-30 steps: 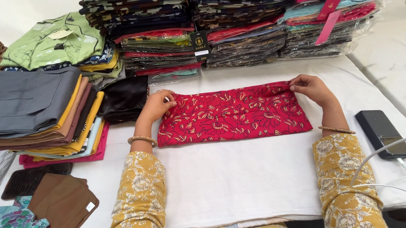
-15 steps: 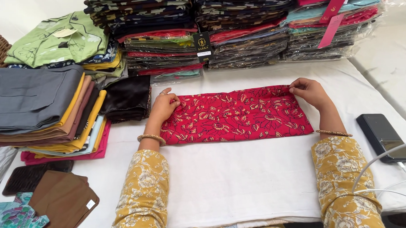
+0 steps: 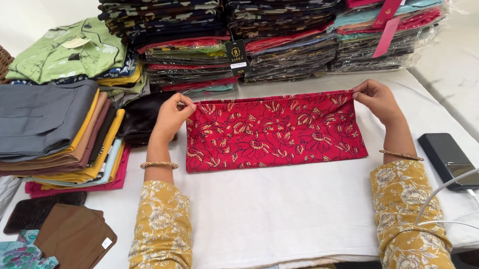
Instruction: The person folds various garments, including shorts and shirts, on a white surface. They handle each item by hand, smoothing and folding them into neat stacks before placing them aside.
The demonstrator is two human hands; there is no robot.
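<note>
A red cloth with a yellow flower print (image 3: 274,130) lies folded into a wide strip on the white table (image 3: 284,212). My left hand (image 3: 171,116) pinches its far left corner and my right hand (image 3: 375,99) pinches its far right corner. Both corners are lifted a little off the table while the near edge rests flat. I wear yellow flowered sleeves and a thin bangle on each wrist.
A stack of folded grey, yellow and brown garments (image 3: 48,136) sits at the left, with a green garment (image 3: 66,50) behind. Piles of wrapped fabric packs (image 3: 278,37) line the back. A black phone (image 3: 451,160) on a white cable lies at the right. Brown cloth pieces (image 3: 73,238) lie at the near left.
Both hands went from pressing flat on the cloth's far corners to pinching and raising them. The far edge is now stretched taut between them.
</note>
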